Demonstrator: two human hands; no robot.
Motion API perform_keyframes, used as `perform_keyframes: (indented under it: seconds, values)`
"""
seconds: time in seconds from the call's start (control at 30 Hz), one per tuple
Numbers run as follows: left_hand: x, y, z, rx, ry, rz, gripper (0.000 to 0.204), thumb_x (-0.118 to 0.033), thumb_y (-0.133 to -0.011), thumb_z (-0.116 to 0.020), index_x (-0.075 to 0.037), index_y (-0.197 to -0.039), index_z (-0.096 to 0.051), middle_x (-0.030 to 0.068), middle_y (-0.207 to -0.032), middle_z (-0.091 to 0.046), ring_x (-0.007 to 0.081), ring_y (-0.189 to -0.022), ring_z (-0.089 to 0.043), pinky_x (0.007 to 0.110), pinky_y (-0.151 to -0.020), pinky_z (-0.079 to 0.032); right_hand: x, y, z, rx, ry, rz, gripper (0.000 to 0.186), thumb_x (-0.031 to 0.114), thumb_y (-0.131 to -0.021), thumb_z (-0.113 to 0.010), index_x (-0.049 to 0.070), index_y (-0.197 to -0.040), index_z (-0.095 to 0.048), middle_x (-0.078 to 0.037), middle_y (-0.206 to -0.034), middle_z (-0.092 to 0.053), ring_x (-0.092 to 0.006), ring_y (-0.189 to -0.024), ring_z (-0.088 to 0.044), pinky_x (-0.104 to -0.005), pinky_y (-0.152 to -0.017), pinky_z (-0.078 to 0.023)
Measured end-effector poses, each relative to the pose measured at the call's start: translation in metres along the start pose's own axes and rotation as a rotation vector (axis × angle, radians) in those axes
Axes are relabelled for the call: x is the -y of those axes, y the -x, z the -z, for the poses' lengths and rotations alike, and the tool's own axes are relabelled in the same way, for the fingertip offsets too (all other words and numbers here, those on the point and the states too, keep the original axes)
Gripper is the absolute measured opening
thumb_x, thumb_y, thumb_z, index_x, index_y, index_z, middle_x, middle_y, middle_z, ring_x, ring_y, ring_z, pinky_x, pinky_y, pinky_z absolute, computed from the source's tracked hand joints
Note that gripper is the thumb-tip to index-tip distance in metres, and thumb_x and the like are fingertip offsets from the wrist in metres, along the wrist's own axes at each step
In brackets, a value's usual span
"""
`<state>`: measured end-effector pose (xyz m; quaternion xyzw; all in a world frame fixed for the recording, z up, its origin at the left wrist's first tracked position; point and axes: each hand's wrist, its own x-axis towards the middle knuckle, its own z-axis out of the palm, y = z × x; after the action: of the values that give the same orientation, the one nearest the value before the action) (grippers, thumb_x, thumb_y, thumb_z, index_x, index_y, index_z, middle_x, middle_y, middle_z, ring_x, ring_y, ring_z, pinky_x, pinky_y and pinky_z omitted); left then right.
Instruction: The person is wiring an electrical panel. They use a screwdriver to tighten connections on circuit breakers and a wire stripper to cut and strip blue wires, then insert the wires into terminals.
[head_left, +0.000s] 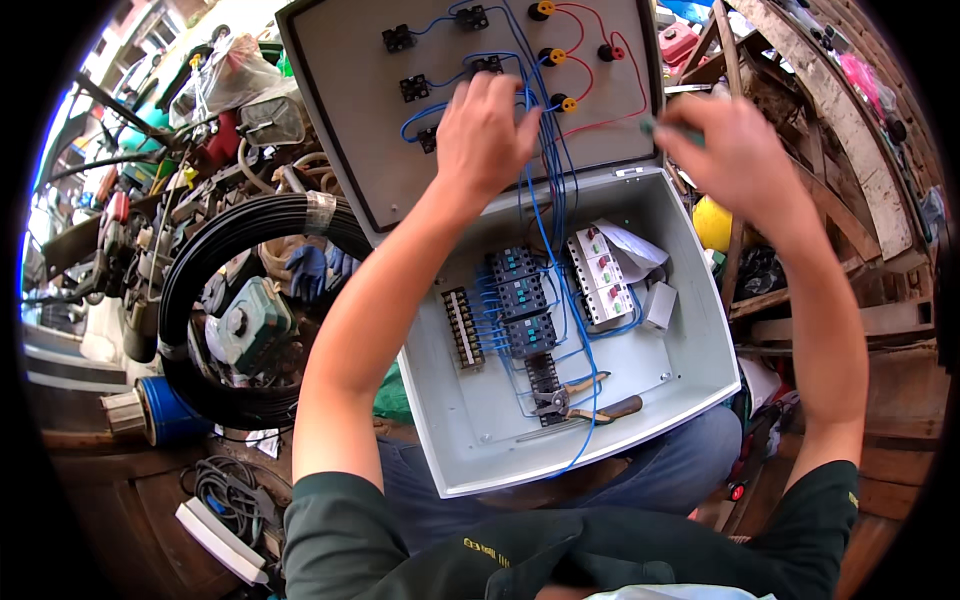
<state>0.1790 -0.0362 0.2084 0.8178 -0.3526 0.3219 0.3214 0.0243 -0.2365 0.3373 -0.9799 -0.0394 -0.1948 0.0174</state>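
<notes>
So the job here seems to be wiring work on a grey box (692, 320) with its lid (340, 60) swung open at the box's far side. My guess at the step is sorting or hooking up the blue wires (548, 165) that run from the lid down into the box. The left hand (485, 130) is over the lid, beyond the box, fingers bent and bunched at those wires next to the black blocks (413, 89) (can't tell if it's really gripping one or just resting there). The right hand (725, 150) is off the box's far right corner, half curled and pretty blurry, with finger and thumb pinched on a small green thing (647, 127) (too smeared to name). I'd say the next move calls for the left steadying one wire while the right works precisely. Pliers (553, 402) lie inside the box, near side, out of both hands.
</notes>
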Motion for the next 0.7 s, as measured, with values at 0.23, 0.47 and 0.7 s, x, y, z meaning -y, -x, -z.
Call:
perform_keyframes:
  seconds: [0.23, 0.47, 0.7]
  values:
    - [0.000, 0.042, 0.005, 0.453, 0.597, 0.783, 0.045, -0.028, -0.095, -0.068, 0.006, -0.122, -0.055, 0.0127, -0.089, -0.070, 0.0192, -0.076, -0.068, 0.034, -0.072, -0.056, -0.026, 0.195, -0.099, 0.672, -0.464, -0.510, 0.026, 0.023, -0.093, -0.065, -0.002, -0.097, -0.068, -0.023, -0.094, -0.071, -0.0419, -0.093, -0.067, -0.0462, -0.083, -0.053]
    - [0.006, -0.005, 0.049, 0.164, 0.683, 0.817, 0.024, -0.017, -0.096, -0.064, 0.001, -0.111, -0.069, 0.0062, -0.079, -0.067, 0.0146, -0.065, -0.065, 0.029, -0.059, -0.053, -0.029, 0.220, -0.145, 1.064, -0.175, -0.474, 0.029, 0.018, -0.088, -0.061, -0.001, -0.109, -0.068, -0.024, -0.109, -0.070, -0.0394, -0.107, -0.066, -0.0465, -0.092, -0.052]
    - [0.040, -0.056, 0.063, 0.219, 0.167, 0.461, 0.028, -0.025, -0.092, -0.070, -0.003, -0.109, -0.076, 0.0053, -0.082, -0.073, 0.0097, -0.076, -0.065, 0.027, -0.072, -0.052, -0.028, 0.238, -0.177, 1.244, -0.059, -0.285, 0.029, 0.019, -0.084, -0.062, -0.001, -0.103, -0.073, -0.023, -0.106, -0.072, -0.0363, -0.104, -0.069, -0.0446, -0.090, -0.055]
